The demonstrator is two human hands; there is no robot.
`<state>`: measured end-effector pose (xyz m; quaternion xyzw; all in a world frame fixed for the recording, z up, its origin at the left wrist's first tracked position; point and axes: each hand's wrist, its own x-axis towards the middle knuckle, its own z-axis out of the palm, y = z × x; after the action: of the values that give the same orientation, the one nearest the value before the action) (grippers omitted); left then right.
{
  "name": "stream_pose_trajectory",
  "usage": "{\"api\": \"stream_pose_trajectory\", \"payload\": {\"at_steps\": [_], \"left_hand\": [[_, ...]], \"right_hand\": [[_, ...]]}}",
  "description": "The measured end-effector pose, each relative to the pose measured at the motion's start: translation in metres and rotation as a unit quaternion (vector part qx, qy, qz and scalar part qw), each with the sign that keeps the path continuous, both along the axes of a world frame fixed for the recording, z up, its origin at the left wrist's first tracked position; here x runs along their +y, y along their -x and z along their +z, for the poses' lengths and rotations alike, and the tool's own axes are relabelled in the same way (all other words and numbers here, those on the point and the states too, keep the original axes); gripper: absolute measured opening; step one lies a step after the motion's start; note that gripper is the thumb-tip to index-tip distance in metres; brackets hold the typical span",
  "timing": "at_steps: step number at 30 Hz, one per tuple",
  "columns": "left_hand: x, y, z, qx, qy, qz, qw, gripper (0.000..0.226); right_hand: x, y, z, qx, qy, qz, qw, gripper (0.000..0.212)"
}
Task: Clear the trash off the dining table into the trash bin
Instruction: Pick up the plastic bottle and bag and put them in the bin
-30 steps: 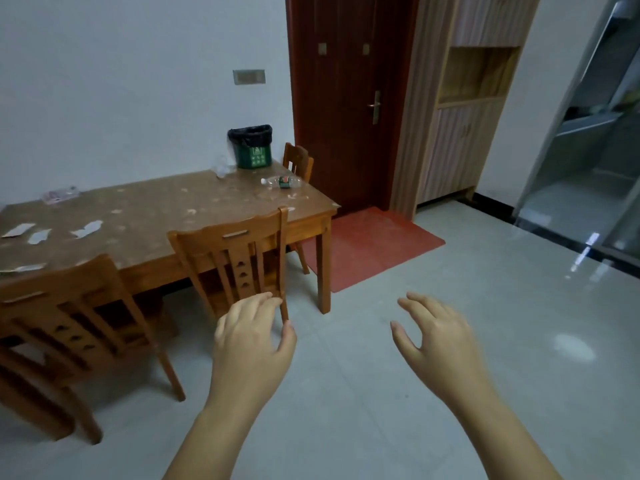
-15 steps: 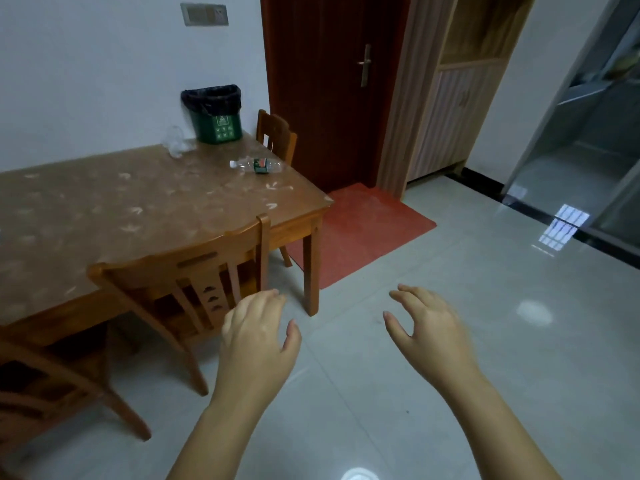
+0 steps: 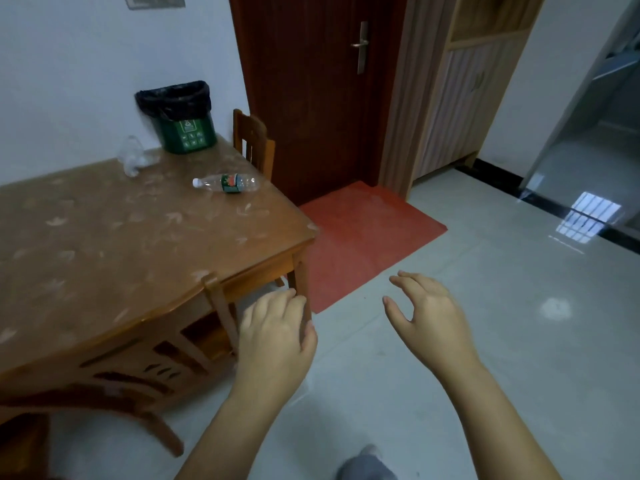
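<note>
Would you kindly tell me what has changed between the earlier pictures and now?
The person has stepped toward the table corner; the bottle and bin now look nearer, and the paper scraps farther left have left the view. The left hand and right hand stay empty and loosely open. Bottle and bin have not moved.

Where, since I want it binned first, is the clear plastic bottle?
In the head view, the clear green-labelled plastic bottle lies on its side near the far right end of the brown wooden table, in front of the green trash bin.
</note>
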<state>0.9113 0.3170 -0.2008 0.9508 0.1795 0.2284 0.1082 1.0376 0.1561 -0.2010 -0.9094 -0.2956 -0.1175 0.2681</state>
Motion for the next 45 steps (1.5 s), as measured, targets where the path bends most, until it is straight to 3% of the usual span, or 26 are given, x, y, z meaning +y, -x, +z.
{"api": "stream_pose_trajectory", "payload": {"at_steps": [4,12,17,22,28,32,37,45], "left_hand": [[0.004,-0.091,0.002,0.028,0.004,-0.011,1.000,0.031],[0.047,-0.214,-0.008,0.069,0.043,0.073,0.994,0.029],[0.102,-0.286,-0.017,0.076,0.055,0.147,0.985,0.027],[0.171,-0.356,-0.043,0.010,0.026,0.179,0.984,0.033],[0.230,-0.413,-0.052,0.047,0.031,0.216,0.975,0.037],[0.247,-0.445,-0.049,0.014,0.065,0.289,0.955,0.041],[0.276,-0.492,-0.055,0.041,0.083,0.386,0.918,0.039],[0.317,-0.567,-0.049,-0.023,0.138,0.537,0.832,0.033]], "right_hand": [[0.007,-0.088,0.008,0.006,0.004,0.012,1.000,0.029],[0.054,-0.226,-0.001,0.009,0.012,0.053,0.998,0.031],[0.108,-0.313,-0.011,0.031,0.026,0.090,0.995,0.036],[0.181,-0.395,-0.009,0.019,0.051,0.157,0.986,0.032],[0.260,-0.465,-0.008,0.020,0.063,0.227,0.972,0.036],[0.302,-0.505,-0.020,0.032,0.072,0.280,0.957,0.041],[0.368,-0.562,-0.031,0.023,0.051,0.359,0.932,0.046],[0.468,-0.634,-0.010,-0.010,0.056,0.541,0.839,0.043]]}}
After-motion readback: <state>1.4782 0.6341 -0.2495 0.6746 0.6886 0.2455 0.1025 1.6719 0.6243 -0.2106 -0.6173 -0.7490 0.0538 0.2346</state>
